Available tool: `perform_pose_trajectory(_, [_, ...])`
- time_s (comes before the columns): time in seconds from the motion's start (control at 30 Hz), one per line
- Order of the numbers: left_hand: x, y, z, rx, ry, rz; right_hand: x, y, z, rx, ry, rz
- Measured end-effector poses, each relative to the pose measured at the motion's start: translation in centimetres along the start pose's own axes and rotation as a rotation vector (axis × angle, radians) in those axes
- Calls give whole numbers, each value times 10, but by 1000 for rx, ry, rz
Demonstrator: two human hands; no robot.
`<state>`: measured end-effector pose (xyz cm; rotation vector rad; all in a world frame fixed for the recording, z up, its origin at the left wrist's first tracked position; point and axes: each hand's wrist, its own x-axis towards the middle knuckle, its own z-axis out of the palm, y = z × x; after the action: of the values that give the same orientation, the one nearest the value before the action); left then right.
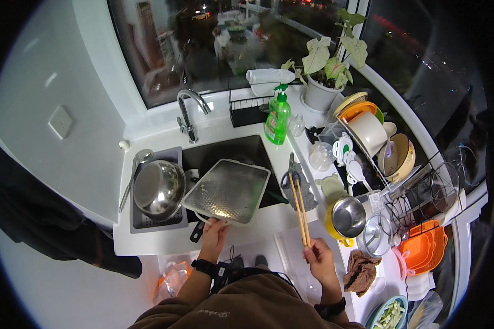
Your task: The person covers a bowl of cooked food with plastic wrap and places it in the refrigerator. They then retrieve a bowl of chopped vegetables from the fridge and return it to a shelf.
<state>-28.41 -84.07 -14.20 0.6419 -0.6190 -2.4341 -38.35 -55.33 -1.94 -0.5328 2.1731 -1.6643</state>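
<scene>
My left hand (215,237) grips the near edge of a rectangular metal tray (228,191) with a textured, shiny surface. The tray lies tilted across the dark sink basin (247,150). A black handle (196,232) sticks out beside my fingers; what it belongs to is hidden. In my right hand (322,260) is a pair of wooden chopsticks (299,209), pointing away from me. Their far ends overlap black-handled scissors (290,177) on a grey cloth (306,199); contact cannot be told.
Left of the basin, an upturned steel bowl (156,189) sits in a grey drainer (164,225), with a ladle (133,172) alongside. Behind stands the faucet (191,111). A green soap bottle (278,119), yellow-sided pot (348,216), glass lid (374,234) and dish rack (378,164) occupy the right.
</scene>
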Motion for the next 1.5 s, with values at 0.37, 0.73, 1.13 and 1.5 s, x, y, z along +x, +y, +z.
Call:
perform_pose_trajectory(0.37, [22,-35,16,59,79,31,83,5,-4,83,-244,32])
perform_pose_trajectory(0.73, [-7,2,14,711,152,-363,113,18,3,156,-421,86])
perform_pose_trajectory(1.13, [-36,18,10,781,223,-269,123,31,-6,268,-487,333])
perform_pose_trajectory(1.5, [-78,23,6,808,341,-257,137,48,23,218,-594,439])
